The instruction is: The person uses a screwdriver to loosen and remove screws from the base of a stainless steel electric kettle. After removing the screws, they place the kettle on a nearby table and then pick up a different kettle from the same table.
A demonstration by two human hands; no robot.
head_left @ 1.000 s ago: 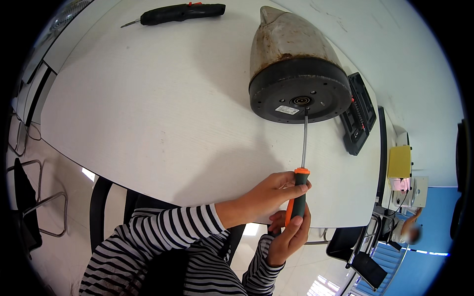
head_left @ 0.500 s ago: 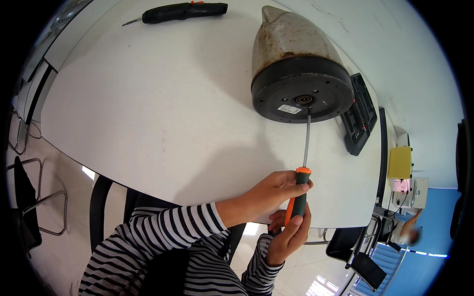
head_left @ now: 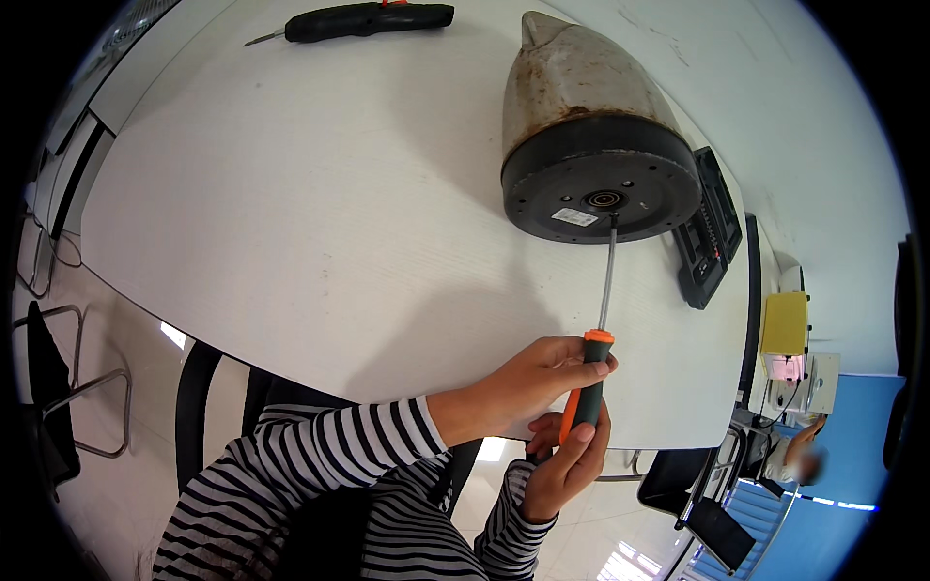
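Observation:
A screwdriver [head_left: 589, 392] with a dark green and orange handle is held by both my hands. My left hand [head_left: 528, 381] closes round the upper handle near its orange collar. Lower down, my right hand [head_left: 572, 460] wraps the handle's end. The metal shaft reaches away to the black base of a stained, light-coloured electric kettle [head_left: 581, 87], and its tip meets the base just below the round centre connector. The kettle lies on its side with its base facing me. Whether the tip sits in a screw is too small to tell.
A black, pistol-like tool with a metal bit [head_left: 368, 21] lies at the far left of the white table [head_left: 242, 194]. Right of the kettle is an open black bit case [head_left: 712, 232]. Chairs [head_left: 678, 474] stand beyond the table edge, and a person [head_left: 790, 460] is in the right background.
The kettle, the black tool and the case appear shifted slightly right in the view. Both hands keep their hold on the screwdriver, with its tip still at the base.

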